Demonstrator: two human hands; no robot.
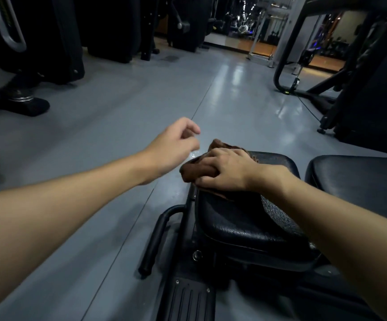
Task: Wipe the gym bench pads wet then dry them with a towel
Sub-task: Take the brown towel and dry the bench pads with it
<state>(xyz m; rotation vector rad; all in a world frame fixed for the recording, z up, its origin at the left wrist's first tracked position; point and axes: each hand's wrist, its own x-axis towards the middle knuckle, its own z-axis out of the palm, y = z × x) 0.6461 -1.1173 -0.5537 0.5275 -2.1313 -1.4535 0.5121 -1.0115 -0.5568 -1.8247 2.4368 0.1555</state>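
gym floor (211, 93) | right hand (227, 170) presses brown towel (196, 170) on bench pad (241, 218)

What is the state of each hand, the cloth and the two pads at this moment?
right hand: pressed flat on the cloth, fingers spread.
left hand: in the air over the floor, loosely curled, holding nothing.
brown cloth: bunched, on the far left edge of the near pad.
near pad: partly covered by the cloth.
second pad: bare, untouched.

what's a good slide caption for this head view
Right hand presses a brown cloth onto a black bench pad; left hand hovers empty beside it.
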